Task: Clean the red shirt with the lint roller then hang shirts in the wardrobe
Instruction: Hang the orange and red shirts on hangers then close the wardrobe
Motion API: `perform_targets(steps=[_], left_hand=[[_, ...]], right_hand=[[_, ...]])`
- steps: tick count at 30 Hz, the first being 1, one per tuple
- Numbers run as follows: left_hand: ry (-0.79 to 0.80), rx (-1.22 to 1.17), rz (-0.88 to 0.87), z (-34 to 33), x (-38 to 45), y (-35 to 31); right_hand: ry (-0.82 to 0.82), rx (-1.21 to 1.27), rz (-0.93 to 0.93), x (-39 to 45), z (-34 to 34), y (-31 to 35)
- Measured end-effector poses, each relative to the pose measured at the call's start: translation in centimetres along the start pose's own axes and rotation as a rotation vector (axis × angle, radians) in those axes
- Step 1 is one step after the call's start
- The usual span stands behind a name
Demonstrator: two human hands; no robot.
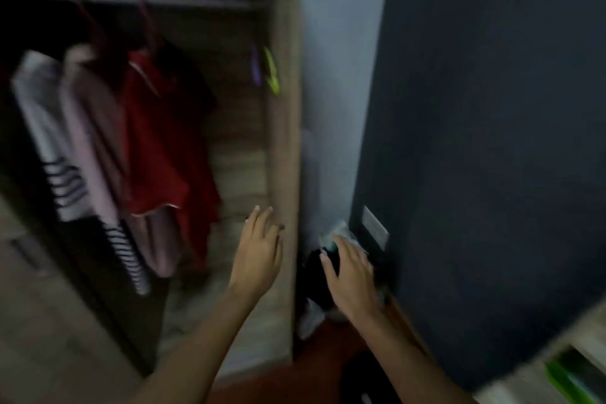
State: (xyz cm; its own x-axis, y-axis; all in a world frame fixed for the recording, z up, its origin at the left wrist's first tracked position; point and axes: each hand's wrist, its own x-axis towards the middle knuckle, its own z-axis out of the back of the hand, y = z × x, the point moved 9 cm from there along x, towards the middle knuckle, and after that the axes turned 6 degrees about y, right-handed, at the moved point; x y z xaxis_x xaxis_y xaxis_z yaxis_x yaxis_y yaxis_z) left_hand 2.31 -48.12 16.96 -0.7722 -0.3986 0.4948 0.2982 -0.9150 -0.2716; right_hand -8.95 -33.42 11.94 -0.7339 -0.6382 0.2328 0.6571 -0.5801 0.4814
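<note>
At the far left, inside the open wardrobe (pixel 282 108), three garments hang from the rail (pixel 147 0): a white shirt with dark stripes (pixel 49 128), then a pale pink shirt (pixel 91 141), then the red shirt (pixel 164 147), the rightmost of the three, on a hanger whose hook is lost in blur. The red shirt looks light and limp, a soft cloth that will sag and slide off a hanger if pulled by one hem; I judge it best taken at the shoulders or by the hanger neck, not by the loose lower edge. To the right, near the wardrobe's side panel, small purple and green hangers (pixel 265 70) hang together.

The left hand (pixel 259 256) reaches toward the panel's edge, fingers straight and spread, grip apart, holding nothing. Farther right, the right hand (pixel 352 275) hovers flat, grip also apart, over a dark bundle (pixel 318 275) on the floor between the wardrobe and the dark blue wall (pixel 492 141); whether it touches is unclear. No lint roller can be made out.
</note>
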Motion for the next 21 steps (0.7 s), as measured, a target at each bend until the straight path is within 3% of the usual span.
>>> perform_targets(steps=[4, 10, 16, 21], left_hand=[[-0.147, 0.104, -0.042, 9.4, 5.0, 5.9], [-0.337, 0.270, -0.181, 25.0, 12.9, 9.0], [-0.473, 0.480, -0.256, 38.3, 19.7, 8.9], [-0.542, 0.577, -0.223, 44.8, 24.3, 9.8]], right_hand=[[-0.087, 0.209, 0.224, 7.4, 2.9, 13.2], [-0.340, 0.294, 0.490, 16.5, 12.5, 29.4], [-0.555, 0.323, 0.638, 21.8, 22.4, 40.4], [-0.649, 0.284, 0.759, 24.0, 27.8, 46.5]])
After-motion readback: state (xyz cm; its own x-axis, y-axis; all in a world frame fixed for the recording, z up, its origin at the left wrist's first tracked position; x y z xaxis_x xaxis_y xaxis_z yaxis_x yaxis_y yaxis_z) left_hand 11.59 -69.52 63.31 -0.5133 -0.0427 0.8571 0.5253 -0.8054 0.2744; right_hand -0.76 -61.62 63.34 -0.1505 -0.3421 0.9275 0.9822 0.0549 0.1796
